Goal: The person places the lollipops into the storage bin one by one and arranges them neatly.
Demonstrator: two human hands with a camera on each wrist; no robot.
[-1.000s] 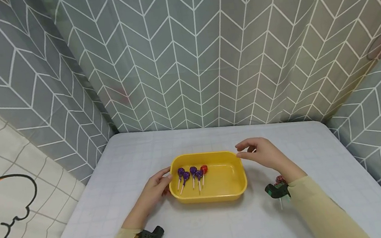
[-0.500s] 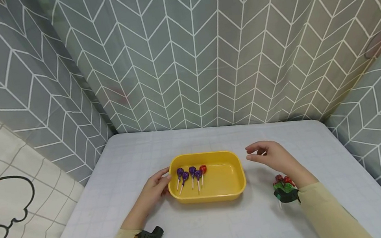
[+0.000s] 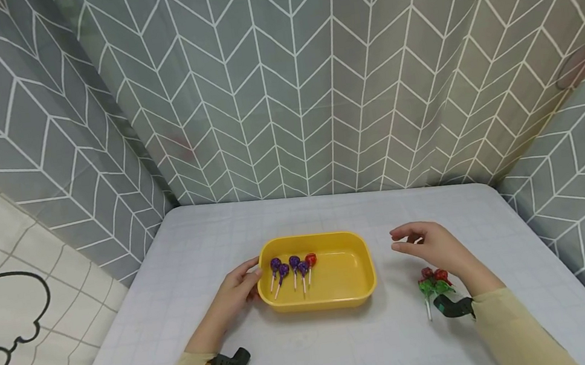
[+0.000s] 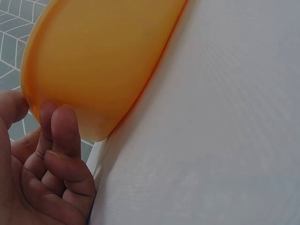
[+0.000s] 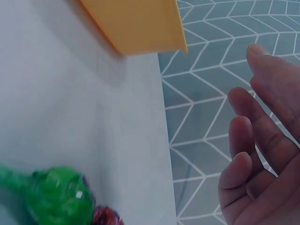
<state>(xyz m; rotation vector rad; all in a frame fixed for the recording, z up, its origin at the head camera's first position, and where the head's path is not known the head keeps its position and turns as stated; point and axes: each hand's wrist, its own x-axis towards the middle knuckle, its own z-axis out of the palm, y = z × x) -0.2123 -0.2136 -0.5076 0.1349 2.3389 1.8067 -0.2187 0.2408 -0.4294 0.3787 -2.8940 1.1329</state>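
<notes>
A yellow tray stands on the table, with several purple lollipops and a red lollipop lying in its left half. My left hand holds the tray's left end. In the left wrist view the thumb is at the rim and fingertips touch the outer wall. To the tray's right, my right hand hovers with loosely bent fingers, holding nothing. Below its wrist lie red lollipops and green lollipops, partly hidden by the wrist camera; the right wrist view shows a green wrapper close up.
The white-covered table reaches back to a grey patterned curtain, which also hangs along both sides. A white checked cloth with a drawn outline is at the left. Dark wrist cameras project from both wrists.
My right hand has moved from the tray's right rim to the right and slightly nearer me, uncovering more of the red and green lollipops. The left hand stays at the tray.
</notes>
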